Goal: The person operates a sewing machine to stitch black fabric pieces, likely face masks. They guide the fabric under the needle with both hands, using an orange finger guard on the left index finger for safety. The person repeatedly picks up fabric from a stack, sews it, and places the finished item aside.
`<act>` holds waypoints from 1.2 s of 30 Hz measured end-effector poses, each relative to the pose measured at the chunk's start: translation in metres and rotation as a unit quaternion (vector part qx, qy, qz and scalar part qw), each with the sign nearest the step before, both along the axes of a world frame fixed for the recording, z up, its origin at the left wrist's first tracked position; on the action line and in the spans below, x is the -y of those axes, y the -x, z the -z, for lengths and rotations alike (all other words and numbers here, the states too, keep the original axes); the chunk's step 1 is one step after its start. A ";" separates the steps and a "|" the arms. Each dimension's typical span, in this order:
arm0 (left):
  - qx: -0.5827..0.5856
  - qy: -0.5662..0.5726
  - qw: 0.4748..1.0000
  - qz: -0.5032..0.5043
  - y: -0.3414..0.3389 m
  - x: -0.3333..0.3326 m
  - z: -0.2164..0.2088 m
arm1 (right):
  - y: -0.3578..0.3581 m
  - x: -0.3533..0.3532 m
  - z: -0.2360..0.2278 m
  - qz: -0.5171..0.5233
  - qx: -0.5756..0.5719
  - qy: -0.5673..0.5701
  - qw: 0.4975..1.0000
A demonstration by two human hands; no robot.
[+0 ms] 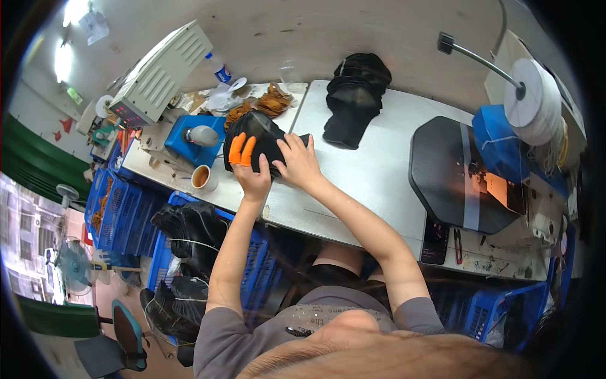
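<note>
At the table's left part lies a pile of black, curved pieces (255,129) that look like leather or fabric shoe uppers. My left hand (250,174) rests on its near side, fingers stretched out, with orange finger covers on two of them. My right hand (299,162) lies with spread fingers over the pile's right edge. Both hands touch the pile, and neither is wrapped round it. Whether any piece is pinched beneath the fingers is hidden. Farther back, a second stack of similar black pieces (356,98) lies on the white table (372,170).
A paper cup (203,179) of brown liquid stands by my left hand, near a blue machine part (194,140). Brown pieces (274,101) lie behind the pile. On the right are a black machine board (451,177), a thread spool (533,101) and a phone (435,240).
</note>
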State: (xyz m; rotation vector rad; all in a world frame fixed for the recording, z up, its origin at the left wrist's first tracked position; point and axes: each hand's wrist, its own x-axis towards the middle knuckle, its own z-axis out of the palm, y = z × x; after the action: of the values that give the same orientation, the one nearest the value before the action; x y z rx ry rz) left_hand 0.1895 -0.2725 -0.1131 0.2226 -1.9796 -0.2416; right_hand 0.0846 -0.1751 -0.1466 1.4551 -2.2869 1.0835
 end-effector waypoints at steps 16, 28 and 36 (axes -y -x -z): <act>0.439 0.270 0.856 0.052 0.176 -0.048 0.071 | -0.056 -0.286 -0.035 -0.051 0.233 -0.027 0.971; 0.461 0.249 0.846 0.099 0.175 -0.052 0.071 | -0.064 -0.360 -0.050 0.065 0.263 0.017 0.963; 0.215 0.097 0.969 0.076 0.194 -0.088 0.015 | -0.069 -0.384 -0.070 0.106 0.266 0.034 0.958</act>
State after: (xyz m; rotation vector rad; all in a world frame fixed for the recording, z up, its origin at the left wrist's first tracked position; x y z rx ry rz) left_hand -0.0041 -0.1843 -0.1282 -0.0081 -2.4385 -0.0998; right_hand 0.1532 0.2091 -0.0764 0.9388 -2.6357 1.6164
